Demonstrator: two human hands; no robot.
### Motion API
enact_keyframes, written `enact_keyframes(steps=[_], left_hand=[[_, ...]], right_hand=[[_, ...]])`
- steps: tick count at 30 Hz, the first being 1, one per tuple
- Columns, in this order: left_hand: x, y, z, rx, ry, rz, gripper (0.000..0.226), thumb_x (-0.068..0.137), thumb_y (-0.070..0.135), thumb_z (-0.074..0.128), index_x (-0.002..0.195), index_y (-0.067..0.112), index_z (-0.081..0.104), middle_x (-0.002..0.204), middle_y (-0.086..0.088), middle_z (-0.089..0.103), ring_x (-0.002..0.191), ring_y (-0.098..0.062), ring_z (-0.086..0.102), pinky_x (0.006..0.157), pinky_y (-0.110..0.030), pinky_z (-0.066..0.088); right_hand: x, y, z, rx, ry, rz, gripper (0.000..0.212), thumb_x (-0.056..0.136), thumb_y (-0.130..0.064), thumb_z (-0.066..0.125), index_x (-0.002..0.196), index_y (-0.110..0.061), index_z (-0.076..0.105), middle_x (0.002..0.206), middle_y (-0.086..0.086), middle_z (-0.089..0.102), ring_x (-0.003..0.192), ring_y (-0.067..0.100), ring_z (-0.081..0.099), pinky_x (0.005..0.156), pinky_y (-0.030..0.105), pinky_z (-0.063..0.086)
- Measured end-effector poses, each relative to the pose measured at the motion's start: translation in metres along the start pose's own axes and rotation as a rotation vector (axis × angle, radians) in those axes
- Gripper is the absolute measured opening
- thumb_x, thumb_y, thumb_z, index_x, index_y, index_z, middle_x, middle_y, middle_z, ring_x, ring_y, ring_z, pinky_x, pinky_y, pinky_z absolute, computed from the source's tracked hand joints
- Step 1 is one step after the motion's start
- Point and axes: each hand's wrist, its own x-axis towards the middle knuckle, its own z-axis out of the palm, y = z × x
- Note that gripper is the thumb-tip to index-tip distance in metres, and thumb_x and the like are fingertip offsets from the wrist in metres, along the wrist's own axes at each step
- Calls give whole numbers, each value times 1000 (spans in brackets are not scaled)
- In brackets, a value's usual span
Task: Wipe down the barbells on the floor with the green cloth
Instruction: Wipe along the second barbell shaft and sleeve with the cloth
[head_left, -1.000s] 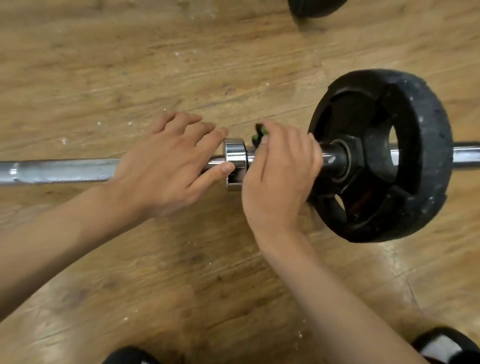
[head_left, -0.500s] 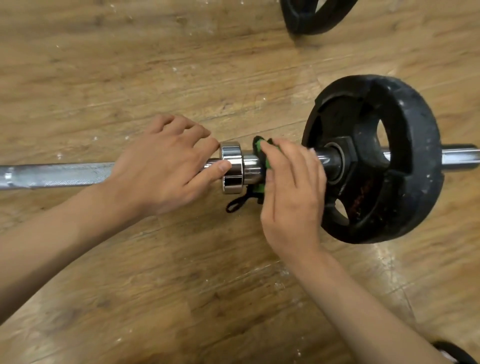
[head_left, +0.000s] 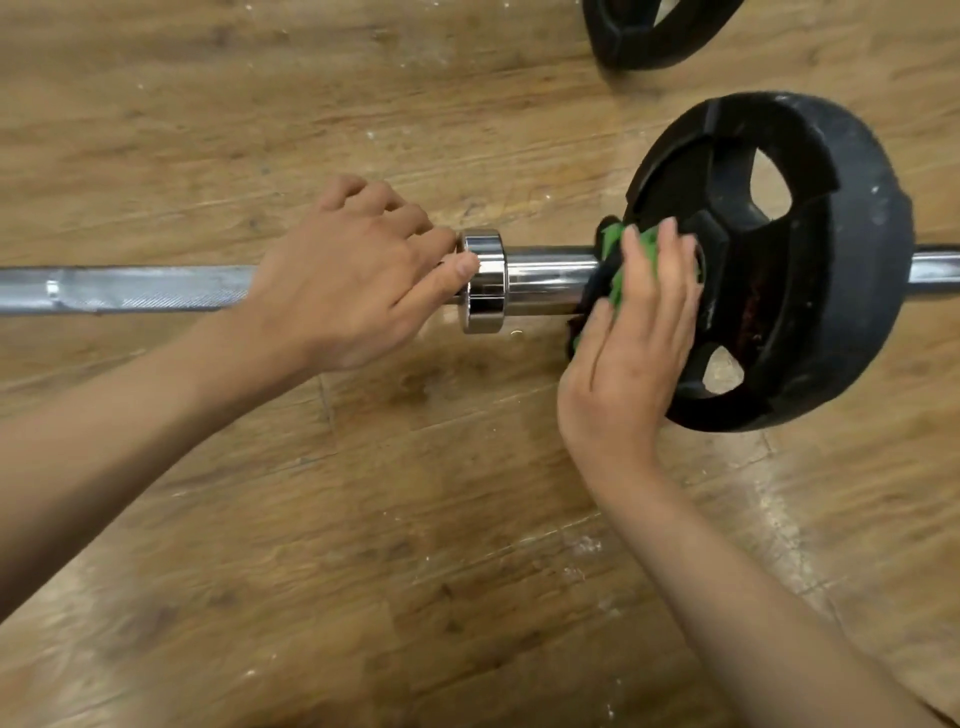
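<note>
Green cloth (head_left: 632, 267): bunched on the chrome sleeve of the barbell (head_left: 545, 280), directly under the fingers of the right grip (head_left: 634, 343). It touches the inner face of the black weight plate (head_left: 831, 270). A darker fold shows on the thumb side of that grip and seems to hang below the sleeve; the view there is too shadowed for us to be sure.

Right grip: released, fingers nearly straight and laid together, pressing the cloth down onto the sleeve. The fingertips reach the plate hub just beyond them.

Left grip (head_left: 353, 291): clenched round the knurled shaft, fingers curled over the far side. The thumb tip touches the chrome collar (head_left: 483, 280), which sits just off its fingertips. A bare stretch of sleeve lies between the two grips.

Barbell: lies on the wooden floor (head_left: 415, 545), running crosswise through both grips. The shaft runs out past the wrist side of the left grip, and the sleeve end shows beyond the plate.

A second black plate (head_left: 649, 36) lies well beyond the right grip, partly out of view.
</note>
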Motion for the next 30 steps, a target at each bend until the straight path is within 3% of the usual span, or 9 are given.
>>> enact_keyframes(steps=[3,8,11,14,19,22,25,27,30], left_hand=[[10,-5,-1,-17,-20,4,74,106,60,-4,95,19,56,101,-8,69,103,-35,56,98,-46,33],[21,-14,-1,-87,-5,33,80,103,64,-7,97,20,59,105,-3,68,108,-31,55,99,-44,30],[22,-16,0,-113,-4,52,76,101,65,-8,95,23,56,103,-3,67,107,-31,54,99,-45,31],[25,-17,-1,-87,-14,44,78,101,66,-9,95,22,55,103,-5,67,106,-33,55,98,-46,32],[22,-16,-1,-61,-27,35,73,102,66,-4,92,18,50,94,-6,65,100,-34,55,97,-48,33],[19,-13,0,-72,-28,40,61,104,65,5,89,19,42,90,-6,62,94,-35,54,95,-49,34],[16,-12,-3,-69,-18,53,51,103,64,11,90,22,36,90,-8,63,94,-36,56,92,-49,35],[14,-10,-4,-55,-23,58,51,103,65,12,92,23,37,92,-9,64,96,-36,57,91,-48,34],[8,-6,-5,-12,-16,62,60,104,64,15,96,15,49,95,-11,66,98,-37,59,91,-46,32]], right_hand=[[19,-43,21,96,137,215,45,104,-8,39,147,-6,52,162,16,40,156,33,25,129,52,13],[14,-17,29,-24,-43,-259,42,108,-10,48,150,-14,52,159,17,44,152,36,34,126,51,21],[33,2,26,-29,99,-45,41,108,-11,40,147,-11,52,158,17,45,152,35,33,127,53,18],[44,-39,39,80,216,183,39,107,-15,39,135,-8,63,150,14,55,149,34,38,128,52,15],[20,-6,29,-25,-45,-316,42,107,-10,49,148,-18,54,158,16,46,150,35,36,126,47,17],[19,10,19,-39,54,-74,40,110,-13,38,149,-15,47,160,21,40,153,38,29,128,51,17],[32,-39,29,97,142,199,42,108,-24,37,138,-9,62,155,17,49,152,36,33,127,54,15],[32,-53,29,98,66,56,44,107,-31,38,133,-11,67,148,14,57,146,34,42,127,51,16],[14,-31,18,-13,-80,-214,45,110,-32,37,144,-14,59,153,15,51,146,34,41,125,52,22]])
